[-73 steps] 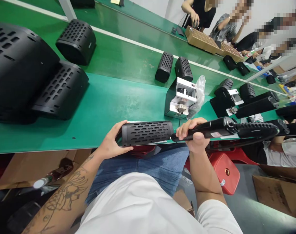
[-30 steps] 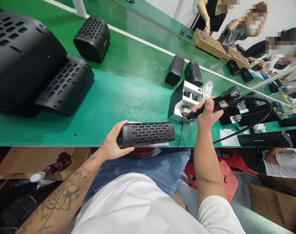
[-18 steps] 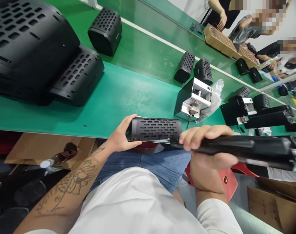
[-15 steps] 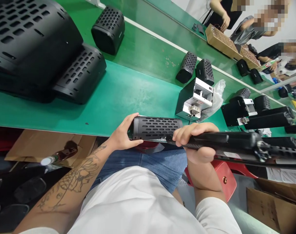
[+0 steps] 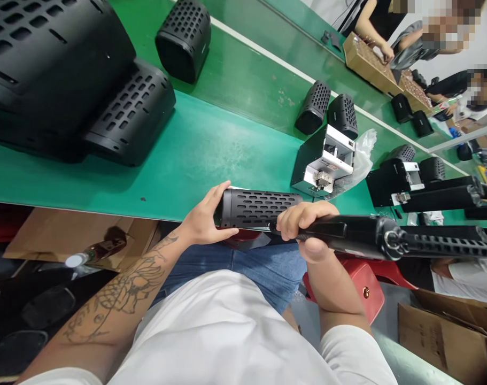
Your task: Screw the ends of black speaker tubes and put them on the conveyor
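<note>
At the front edge of the bench lies a black housing with slotted holes point(image 5: 259, 208), on its side. Around its left end, my left hand point(image 5: 207, 219) grips with the thumb below and fingers above. My right hand point(image 5: 307, 224) is wrapped round a black electric screwdriver point(image 5: 357, 232), held nearly level with its rear end to the right. Its tip is at the lower edge of the housing, toward the right end; the screw, if any, is too small to see. Just behind stands a silver-and-black screw feeder point(image 5: 323, 163).
Larger and smaller slotted black housings point(image 5: 133, 115) stand at the left, with another housing point(image 5: 185, 40) farther back. Two more housings point(image 5: 313, 107) stand behind the feeder, beside a clear plastic bag point(image 5: 361, 160). Co-workers sit at the far right. A bottle point(image 5: 99, 248) lies below the bench.
My right hand and the screwdriver have shifted slightly left, the tip along the housing's lower edge. My left hand keeps its grip. The whole view has shifted a little.
</note>
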`<state>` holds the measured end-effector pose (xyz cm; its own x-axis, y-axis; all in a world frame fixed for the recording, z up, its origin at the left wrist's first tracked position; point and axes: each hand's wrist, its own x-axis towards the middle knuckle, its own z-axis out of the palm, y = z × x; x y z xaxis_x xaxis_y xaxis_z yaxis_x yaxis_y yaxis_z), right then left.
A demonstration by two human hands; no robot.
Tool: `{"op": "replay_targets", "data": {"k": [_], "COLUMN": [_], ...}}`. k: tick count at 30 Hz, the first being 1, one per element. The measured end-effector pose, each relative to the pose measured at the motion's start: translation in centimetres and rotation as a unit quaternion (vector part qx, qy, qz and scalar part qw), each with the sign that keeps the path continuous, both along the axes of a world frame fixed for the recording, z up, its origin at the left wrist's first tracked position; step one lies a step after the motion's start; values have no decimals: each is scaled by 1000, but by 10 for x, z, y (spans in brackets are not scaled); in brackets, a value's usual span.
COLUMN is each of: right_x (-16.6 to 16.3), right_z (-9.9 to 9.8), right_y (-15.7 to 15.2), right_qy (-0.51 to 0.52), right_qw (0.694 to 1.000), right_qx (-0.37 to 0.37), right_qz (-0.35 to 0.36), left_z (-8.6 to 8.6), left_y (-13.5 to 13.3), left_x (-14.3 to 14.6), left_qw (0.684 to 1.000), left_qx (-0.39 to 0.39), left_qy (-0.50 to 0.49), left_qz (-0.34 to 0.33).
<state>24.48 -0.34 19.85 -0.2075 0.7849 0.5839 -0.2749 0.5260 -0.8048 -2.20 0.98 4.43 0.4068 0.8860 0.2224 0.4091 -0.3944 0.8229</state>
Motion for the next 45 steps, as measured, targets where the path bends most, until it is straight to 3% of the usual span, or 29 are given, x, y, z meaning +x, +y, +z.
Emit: {"op": "replay_targets", "data": {"k": [8,12,15,19,21,23,28,34,36,40,43,45], "right_x": [4,13,40,92,113,127,136,105,82,28,-8,-27], "right_z": [-11,-2,12,15,7,-4,-18,6,17,30,23,12], "right_y": [-2,0,23,75,97,110,111,72,48,4,-7,-5], "right_qy": [-20,-4,34,28,-4,-24,3,46,57,11,-12,-12], "right_qw": [1000,1000,986,906,874,865,882,909,932,985,999,999], "right_qx": [-9,-6,20,53,56,53,33,0,12,16,-2,-39], "right_qz": [10,-25,-159,-420,-483,-498,-470,-414,-357,-173,-34,8], "left_z": [-5,-4,-2,-2,-2,-2,-2,-2,0,2,1,0], "left_y": [0,0,0,-1,-1,-1,-1,-1,-1,-1,-1,-2], "left_x": [0,-1,-1,-1,-1,-1,-1,0,1,1,2,4], "left_qw": [1000,1000,999,999,1000,1000,1000,1000,1000,1000,1000,1000], "left_qx": [14,31,37,29,22,15,5,13,20,15,20,26], "left_qy": [0,-2,1,11,16,20,27,17,12,9,2,-7], "left_qz": [0,-3,-3,7,11,13,15,12,7,2,1,1]}}
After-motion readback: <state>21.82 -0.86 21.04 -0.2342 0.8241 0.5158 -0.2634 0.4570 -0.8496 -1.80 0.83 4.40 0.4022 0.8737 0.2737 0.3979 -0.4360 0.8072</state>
